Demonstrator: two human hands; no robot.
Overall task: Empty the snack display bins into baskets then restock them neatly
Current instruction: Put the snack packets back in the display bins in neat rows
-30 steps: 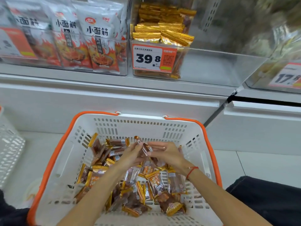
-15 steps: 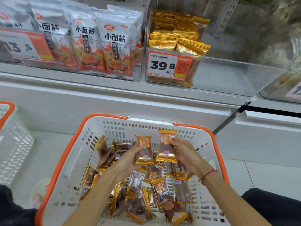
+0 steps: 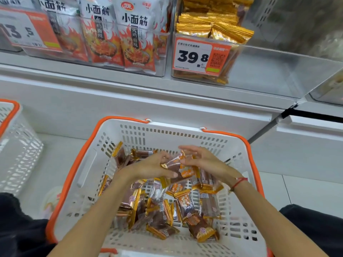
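A white basket with an orange rim [image 3: 79,164] sits on the floor below me, holding several small gold-edged snack packets [image 3: 167,204]. Over the basket's far half, my left hand [image 3: 148,166] and my right hand [image 3: 202,160] meet around a small bunch of these packets [image 3: 179,166]. Both hands curl their fingers on the bunch. Above, a clear display bin [image 3: 269,71] with a 39.8 price tag [image 3: 201,56] holds a stack of the same gold packets at its left side.
A neighbouring clear bin [image 3: 163,52] holds upright white-and-red noodle snack bags [image 3: 137,39]. A second white basket [image 3: 16,145] stands at the left on the floor. White cabinet fronts [image 3: 130,108] run under the shelf. My dark-clothed knees flank the basket.
Half a second ago each hand held a packet upright, side by side. Now the hands have drawn together and the packets lie bunched between them. The view has shifted closer to the shelf.
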